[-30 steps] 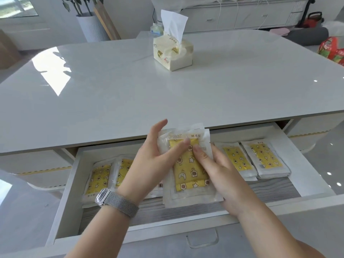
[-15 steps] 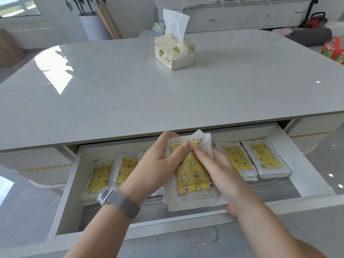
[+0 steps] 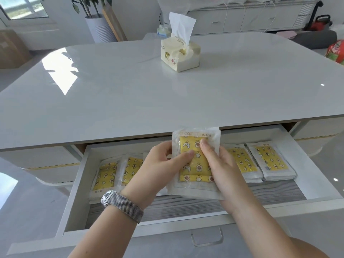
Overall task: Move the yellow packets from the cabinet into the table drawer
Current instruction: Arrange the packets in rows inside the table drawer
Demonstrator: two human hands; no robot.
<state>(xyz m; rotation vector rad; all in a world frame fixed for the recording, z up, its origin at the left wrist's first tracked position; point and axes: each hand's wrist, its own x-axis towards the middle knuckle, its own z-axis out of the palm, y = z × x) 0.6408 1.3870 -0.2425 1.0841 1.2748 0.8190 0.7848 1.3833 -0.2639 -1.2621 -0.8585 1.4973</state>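
Both hands' fingers curled, pinching yellow packet stack (image 3: 195,164) over open drawer (image 3: 74,192): left hand (image 3: 160,164), right hand (image 3: 219,168).

Bare forearms, silver mesh-band watch (image 3: 122,204), left wrist

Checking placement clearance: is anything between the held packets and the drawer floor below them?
Nothing visible. Both hands, left and right, hold the packets over the open drawer. Other packets lie left and right; the liner beneath shows bare, though the hands hide part of it.
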